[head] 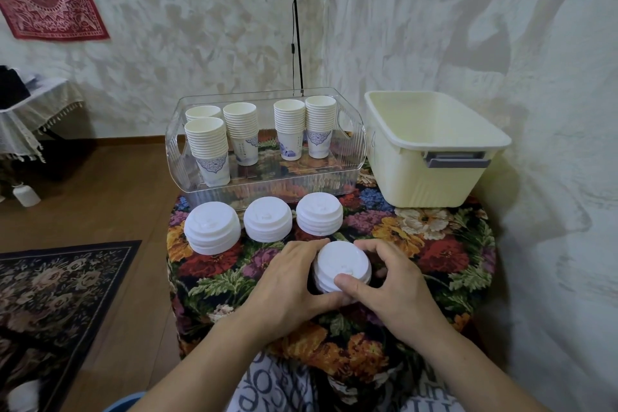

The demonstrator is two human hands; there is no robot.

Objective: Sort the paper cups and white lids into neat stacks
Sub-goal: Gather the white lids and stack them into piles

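Cupped near lid stack (342, 266) between left hand (287, 281) and right hand (398, 278), fingers curled round it. Best squeezed evenly, rims squared, then set beside far stacks (267, 219).

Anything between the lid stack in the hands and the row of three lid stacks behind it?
Nothing visible. Both hands grip the lid stack; only bare floral cloth lies between it and the row.

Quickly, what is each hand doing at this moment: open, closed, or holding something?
Left hand: curled round the small stack of white plastic lids, holding its left side.
Right hand: holding the same stack, thumb on its near edge.
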